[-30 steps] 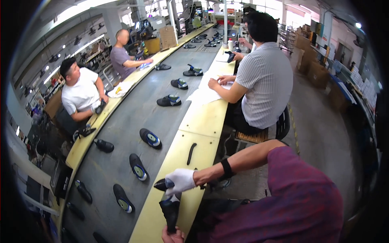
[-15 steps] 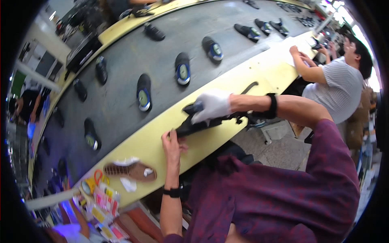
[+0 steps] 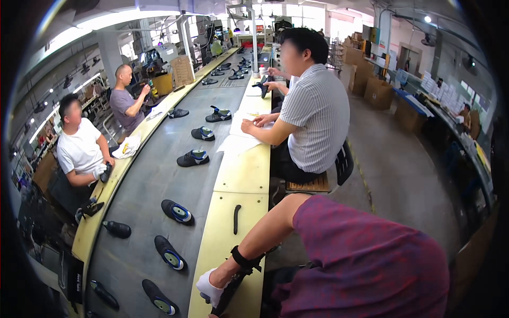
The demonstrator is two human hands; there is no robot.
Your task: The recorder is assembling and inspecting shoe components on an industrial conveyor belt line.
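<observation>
My left hand is cut off by the lower edge, so I cannot tell what it pinches or whether it bears on the work. My right hand [image 3: 210, 289], in a white glove, curls downward with its fingertips hidden; I cannot tell whether they are pressed together or merely rest there. A long black piece [image 3: 231, 294] lies beside the glove, under my wrist and over the yellow ledge [image 3: 225, 204]. Judged risk: the slack glove fabric may let the piece twist or slide, and a slip to my right could carry it off the ledge. The black wristband [image 3: 242, 258] sits close above the piece and could snag on it. Just ahead, a curved black strip [image 3: 236, 219] lies loose on the ledge; a forward sweep of my forearm could shift it. To the left, the nearest shoe [image 3: 159, 298] rests on the grey conveyor [image 3: 143, 196], where a wide swing of my hand could knock it askew. Farther on, white sheets [image 3: 239, 142] reach the conveyor side of the ledge beside a co-worker in a striped shirt [image 3: 318, 116]; contact with a moving belt, should it run, could drag them.
</observation>
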